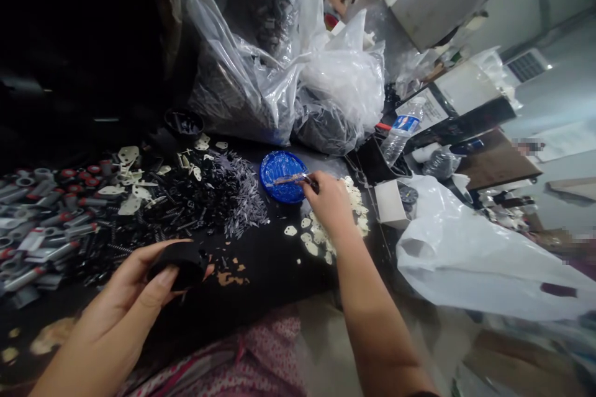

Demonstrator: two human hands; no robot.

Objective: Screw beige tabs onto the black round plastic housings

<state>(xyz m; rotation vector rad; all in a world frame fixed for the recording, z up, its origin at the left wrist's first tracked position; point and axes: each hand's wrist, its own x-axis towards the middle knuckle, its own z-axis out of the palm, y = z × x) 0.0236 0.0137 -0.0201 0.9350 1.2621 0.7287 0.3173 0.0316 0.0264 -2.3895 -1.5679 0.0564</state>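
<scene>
1. Cup (190, 263), black and round, at eight o'clock: left hand (130, 301) curls around it, thumb inside, likely for steadiness.
2. Right hand (329, 200) pinches a thin stick (286, 181) over the blue dish (286, 199), mid-view, glossy paste (280, 164) smeared inside.
3. Four o'clock from there, flat cream plates (319, 234); twelve, crinkled plastic bags (261, 87).

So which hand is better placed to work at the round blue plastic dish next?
Probably the right hand: it holds a long thin tool over the dish. The left hand, farther off, grips a hollow black part.
</scene>
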